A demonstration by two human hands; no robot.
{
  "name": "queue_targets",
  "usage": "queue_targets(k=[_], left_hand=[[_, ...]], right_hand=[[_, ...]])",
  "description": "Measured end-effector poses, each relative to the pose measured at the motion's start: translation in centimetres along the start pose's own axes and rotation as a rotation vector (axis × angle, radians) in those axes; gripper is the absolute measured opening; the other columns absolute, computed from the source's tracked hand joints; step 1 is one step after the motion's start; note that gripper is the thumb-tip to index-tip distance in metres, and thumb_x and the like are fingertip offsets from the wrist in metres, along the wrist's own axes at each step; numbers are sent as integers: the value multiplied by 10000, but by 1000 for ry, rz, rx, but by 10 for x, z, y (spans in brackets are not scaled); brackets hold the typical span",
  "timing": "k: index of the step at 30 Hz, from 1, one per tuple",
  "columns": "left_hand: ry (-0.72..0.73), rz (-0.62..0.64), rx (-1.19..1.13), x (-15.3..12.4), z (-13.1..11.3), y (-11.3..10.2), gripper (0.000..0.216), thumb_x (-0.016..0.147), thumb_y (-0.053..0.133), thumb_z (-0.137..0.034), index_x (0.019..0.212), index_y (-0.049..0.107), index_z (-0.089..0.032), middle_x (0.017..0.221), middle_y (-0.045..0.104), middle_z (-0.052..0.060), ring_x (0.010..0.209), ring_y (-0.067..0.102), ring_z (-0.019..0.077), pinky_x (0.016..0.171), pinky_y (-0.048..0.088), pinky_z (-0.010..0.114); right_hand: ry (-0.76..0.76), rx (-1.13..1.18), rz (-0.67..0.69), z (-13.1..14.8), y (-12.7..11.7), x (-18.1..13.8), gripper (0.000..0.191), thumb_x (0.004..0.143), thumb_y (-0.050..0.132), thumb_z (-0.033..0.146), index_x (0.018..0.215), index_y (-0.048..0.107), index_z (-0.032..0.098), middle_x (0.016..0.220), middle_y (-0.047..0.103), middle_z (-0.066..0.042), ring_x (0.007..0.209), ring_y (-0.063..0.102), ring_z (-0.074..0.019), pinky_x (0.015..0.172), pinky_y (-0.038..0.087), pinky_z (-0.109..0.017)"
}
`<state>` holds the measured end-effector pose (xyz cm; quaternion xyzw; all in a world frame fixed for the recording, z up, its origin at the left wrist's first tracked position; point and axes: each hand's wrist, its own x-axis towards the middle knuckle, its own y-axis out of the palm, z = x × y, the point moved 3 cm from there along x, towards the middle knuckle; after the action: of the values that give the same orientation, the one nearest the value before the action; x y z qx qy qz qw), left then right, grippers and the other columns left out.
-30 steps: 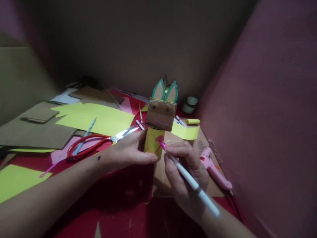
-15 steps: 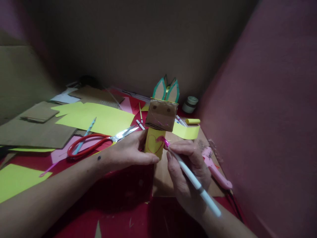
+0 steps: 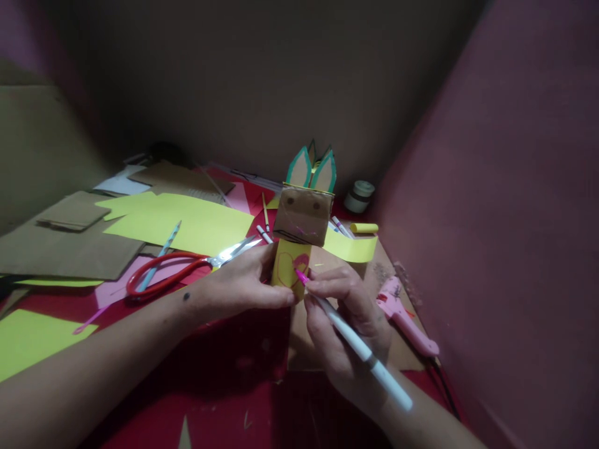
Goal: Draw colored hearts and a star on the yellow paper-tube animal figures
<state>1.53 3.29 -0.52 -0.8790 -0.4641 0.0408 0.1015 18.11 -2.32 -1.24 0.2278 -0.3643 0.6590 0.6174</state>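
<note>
A cardboard puppet [image 3: 303,215] with green-edged pointed ears, dark round eyes and a drawn mouth stands upright at centre. Its lower body is yellow paper [image 3: 283,282], bearing a pink heart outline whose right side is partly coloured in. My left hand [image 3: 255,284] grips that yellow body from the left, thumb across the front, other fingers hidden behind. My right hand [image 3: 350,318] is closed around a white marker [image 3: 360,349] in a writing grip, its pink tip touching the heart.
Red-handled scissors [image 3: 173,274] and a striped pencil [image 3: 161,255] lie left, near yellow sheets [image 3: 187,218] and cardboard pieces [image 3: 60,249]. On the right, a pink glue gun [image 3: 407,318] rests on a wooden board [image 3: 304,355]. A small jar [image 3: 359,196] stands behind.
The marker tip has moved left and slightly down on the heart, my right hand with it. More of the heart's right side is coloured. The puppet has shifted slightly left.
</note>
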Motion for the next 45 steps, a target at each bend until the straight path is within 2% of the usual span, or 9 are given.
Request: queue_targets(k=[6,14,22,29,38,45], left_hand=[[40,35,-50,0,2,0,470,805,784,-341,1205,612,-166,1131,718,87,1076,666,311,910,543,405],[5,0,-12,1,3,0,385,798,777,-312,1118,622,-165,1073,712,82,1059,658,319,877,543,406],[47,50,-81,1,4,1,460,812,799,-339,1201,612,-179,1119,710,67,1068,652,282,911,530,389],[13,1,-24,-1,3,-1,326,810,774,-304,1059,619,-161,1011,699,58,989,657,280,831,536,377],[51,41,-119,1,8,1,497,806,818,-339,1228,616,-173,1119,720,69,1070,659,282,908,533,378],[65,4,-60,2,10,-2,366,817,801,-321,1111,644,-168,1037,707,51,1020,654,264,849,531,343]], right_hand=[[40,-52,-62,2,-2,2,232,911,590,58,1036,615,251,951,644,-10,884,635,-147,783,538,-306],[22,-32,5,0,-1,0,245,920,567,55,1067,621,244,967,642,-29,926,639,-167,799,555,-328],[31,-47,-95,1,-2,2,257,905,585,40,1045,630,250,940,637,-4,901,643,-143,793,552,-295],[-9,-31,-3,3,1,0,265,911,564,35,1069,622,240,961,641,-29,926,650,-165,792,558,-324],[17,-29,-77,1,-1,1,261,916,573,31,1068,616,239,961,622,-5,922,631,-128,828,532,-272],[-6,-2,2,3,1,1,259,905,556,14,1067,617,207,974,628,-28,937,635,-141,826,538,-289]])
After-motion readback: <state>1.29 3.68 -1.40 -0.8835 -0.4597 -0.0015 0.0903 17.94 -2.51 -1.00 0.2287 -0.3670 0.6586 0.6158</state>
